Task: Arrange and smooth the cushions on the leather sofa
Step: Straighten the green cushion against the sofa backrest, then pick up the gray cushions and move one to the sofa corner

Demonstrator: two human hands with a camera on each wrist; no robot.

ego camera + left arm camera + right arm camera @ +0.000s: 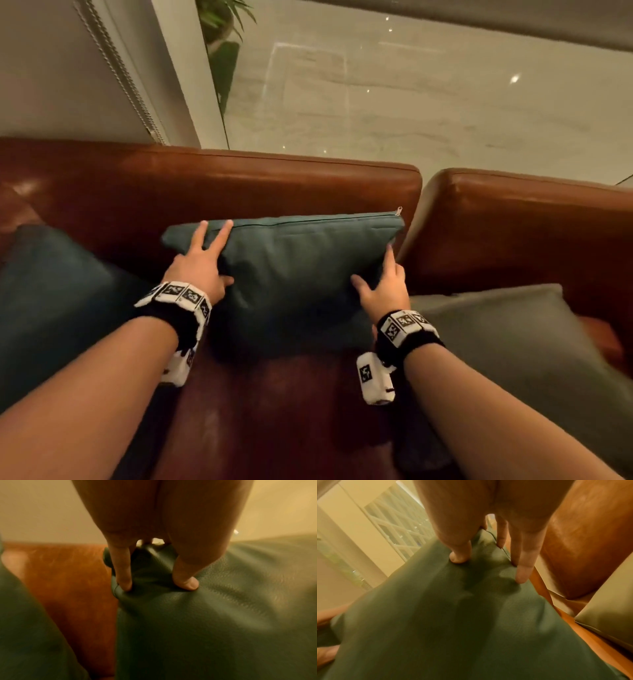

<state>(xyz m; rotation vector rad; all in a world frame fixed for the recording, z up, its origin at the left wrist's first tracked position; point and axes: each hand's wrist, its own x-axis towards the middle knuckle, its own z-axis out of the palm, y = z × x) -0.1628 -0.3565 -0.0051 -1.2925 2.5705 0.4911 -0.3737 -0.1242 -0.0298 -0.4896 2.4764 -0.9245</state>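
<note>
Brown leather sofa [274, 181]: one green cushion [291, 274] is stood upright against its backrest. The cushion's side edges are pressed by left hand [200, 265] and right hand [385, 287], fingers [122, 568] straight, nothing clenched.

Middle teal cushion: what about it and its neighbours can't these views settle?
- Middle teal cushion: back face hidden against the sofa backrest in the head view.
- Left teal cushion: cut off by the frame edge, blurred.
- Grey cushion: lower corner cut off.
- Right hand: its outer fingers are hidden behind the cushion's edge.
</note>
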